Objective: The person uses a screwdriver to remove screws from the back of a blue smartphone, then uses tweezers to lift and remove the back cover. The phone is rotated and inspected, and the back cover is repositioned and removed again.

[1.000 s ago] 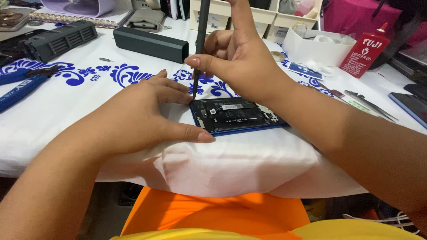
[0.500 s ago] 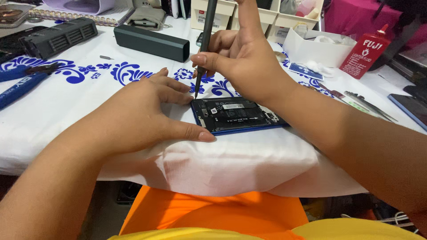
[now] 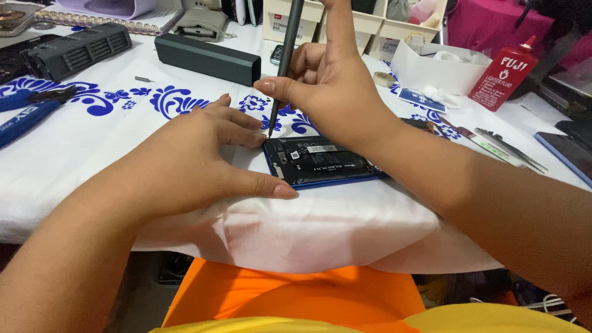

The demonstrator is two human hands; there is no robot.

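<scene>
Pliers with blue handles (image 3: 24,114) lie at the left edge of the frame on the white, blue-patterned worktop (image 3: 92,154). Right of them, the left hand (image 3: 197,157) is pressed flat, fingers spread and closed on nothing, against the left end of an opened blue phone (image 3: 320,161) at the centre. Above the phone's upper left corner, a dark screwdriver (image 3: 283,58) is pinched upright in the right hand (image 3: 327,86), tip down. A red bottle (image 3: 502,71) stands at upper right.

One opened phone (image 3: 320,161), one screwdriver (image 3: 285,58), one red bottle (image 3: 502,74), two dark boxes (image 3: 206,57), two hands (image 3: 191,157).
</scene>
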